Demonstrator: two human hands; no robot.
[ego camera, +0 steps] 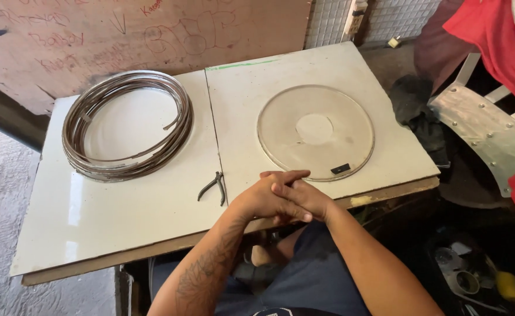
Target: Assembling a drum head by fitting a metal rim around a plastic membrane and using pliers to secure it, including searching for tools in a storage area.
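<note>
Nearest you were your own knees in dark blue cloth, at six o'clock under the table edge, and above them your two forearms came in and crossed at the wrists. Your left hand (262, 199) lay over your right hand (302, 198), fingers folded together in a loose clasp that rested on the near edge of the white board (122, 216). Both hands were closed only on each other; neither had hold of any tool or part.

Just at nine o'clock from the clasp, close but not touching, lay the small pliers (213, 187), handles spread, flat on the board near the seam between the two panels. They looked light and stiff, and I'd judge the handles the place to take them.

At twelve to one o'clock, beyond your knuckles, the clear round disc (316, 140) lay flat on the right panel, its near rim close to your fingers. It seemed thin, rigid and smooth, likely slippery and easy to scratch or crack, so its rim would be the safest hold.

Farther off at ten o'clock sat the coil of metal strip (127, 124), many loops, springy and probably heavy, with loose ends that may be sharp.

At two o'clock, off the table, a person in a red garment (491, 35) stood beside a riveted metal plate (486, 131)
</note>
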